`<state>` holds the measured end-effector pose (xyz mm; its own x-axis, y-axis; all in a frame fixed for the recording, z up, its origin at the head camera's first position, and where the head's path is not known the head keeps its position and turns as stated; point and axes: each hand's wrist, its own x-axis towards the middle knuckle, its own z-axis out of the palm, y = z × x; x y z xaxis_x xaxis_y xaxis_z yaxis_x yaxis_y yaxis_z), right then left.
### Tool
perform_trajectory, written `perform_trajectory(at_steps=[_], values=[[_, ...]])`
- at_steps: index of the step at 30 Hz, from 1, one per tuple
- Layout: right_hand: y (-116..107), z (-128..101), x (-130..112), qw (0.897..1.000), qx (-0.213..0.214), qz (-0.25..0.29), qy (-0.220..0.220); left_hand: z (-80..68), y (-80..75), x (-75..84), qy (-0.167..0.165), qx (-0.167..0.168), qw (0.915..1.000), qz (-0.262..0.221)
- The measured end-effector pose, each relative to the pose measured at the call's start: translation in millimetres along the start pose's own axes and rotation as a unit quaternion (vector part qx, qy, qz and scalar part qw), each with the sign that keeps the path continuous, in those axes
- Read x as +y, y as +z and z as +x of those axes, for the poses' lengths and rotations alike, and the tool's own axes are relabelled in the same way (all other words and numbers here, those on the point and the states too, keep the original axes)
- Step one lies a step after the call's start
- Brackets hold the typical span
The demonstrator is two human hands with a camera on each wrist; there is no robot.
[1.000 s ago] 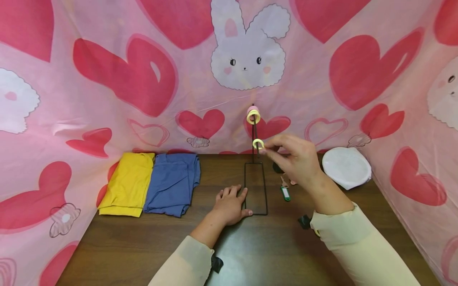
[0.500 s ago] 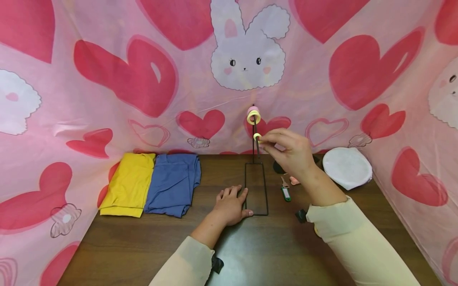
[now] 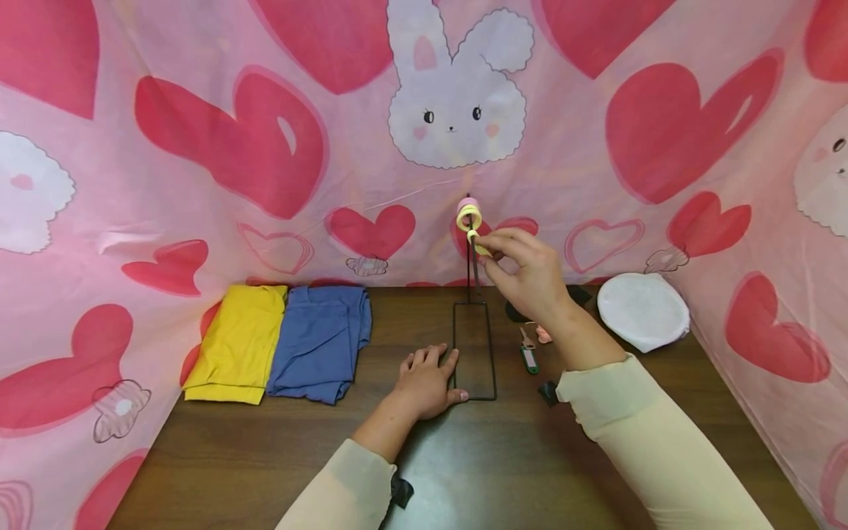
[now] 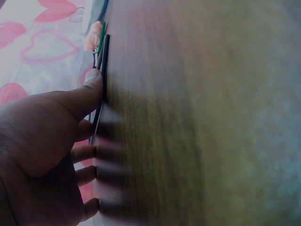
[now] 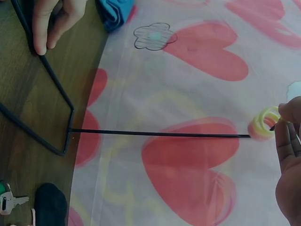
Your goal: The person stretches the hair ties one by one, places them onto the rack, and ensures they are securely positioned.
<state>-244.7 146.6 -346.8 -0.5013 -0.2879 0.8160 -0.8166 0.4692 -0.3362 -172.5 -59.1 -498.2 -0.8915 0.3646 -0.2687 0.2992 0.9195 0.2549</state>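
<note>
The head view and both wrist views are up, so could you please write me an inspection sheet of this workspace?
Surface: dark wooden table, bare in front.
Job's things: black wire stand upright on the table; yellow ring at its top; small yellow ring just below.
Clutter: yellow cloth, blue cloth, green key tag, white round pad.
Hands: left hand presses the stand's base; right hand pinches the small yellow ring.
Cables: nothing seen.
Surroundings: pink heart and bunny sheet.

My left hand [image 3: 427,383] is lying flat, palm down, fingers spread and straight, thumb pressing down. My right hand [image 3: 526,276] is reaching up and forward, arm stretched out, thumb and fingertips pinching together.
</note>
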Motion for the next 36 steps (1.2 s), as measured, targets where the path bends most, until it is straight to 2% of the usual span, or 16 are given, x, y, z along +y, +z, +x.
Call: perform_trajectory(at_steps=[7,23,36], values=[[5.9,5.1,6.8,1.000,0.004,-0.008,0.019,-1.4,0.4,0.2,0.003,0.003,1.0000,0.003],[21.6,13.0,14.8,0.995,0.068,-0.006,0.079,-0.9,-0.8,0.5,0.003,0.001,1.0000,0.002],[6.3,-15.7,15.9,0.996,0.063,-0.002,0.066,-0.8,-1.5,0.2,0.001,-0.001,1.0000,0.000]])
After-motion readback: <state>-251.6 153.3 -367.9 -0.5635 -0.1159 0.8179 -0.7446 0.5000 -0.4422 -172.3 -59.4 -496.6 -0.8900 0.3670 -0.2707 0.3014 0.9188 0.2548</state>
